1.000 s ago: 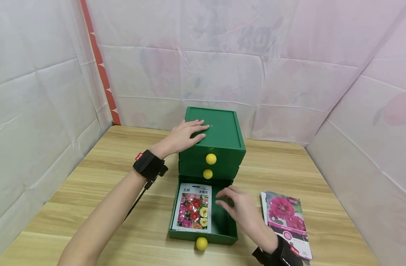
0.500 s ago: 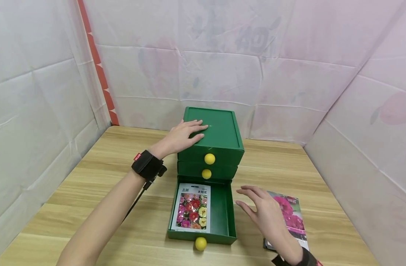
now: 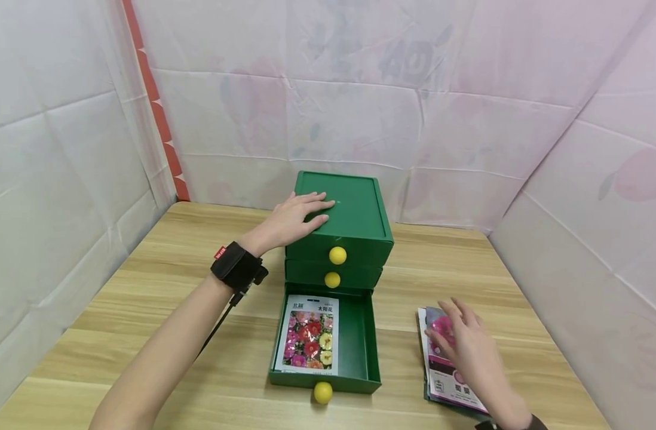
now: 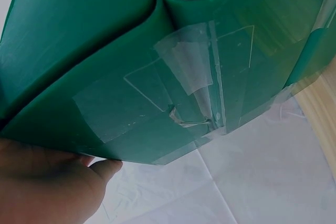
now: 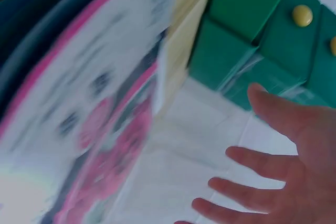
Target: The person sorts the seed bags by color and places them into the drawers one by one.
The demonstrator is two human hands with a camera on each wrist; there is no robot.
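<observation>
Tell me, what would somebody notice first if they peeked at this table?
Probably the green drawer box in the middle of the wooden table, with round yellow knobs; the left hand rests flat on its top. Its bottom drawer is pulled open with a flower seed packet inside. The right hand reaches over a pile of pink-flower packets at the right.

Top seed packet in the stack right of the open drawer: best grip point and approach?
Take the top seed packet by its left long edge, coming from above with the right hand. It lies flat on the stack, so no face can be pinched; that edge faces bare table, leaving room to slide a thumb under, probably.
</observation>
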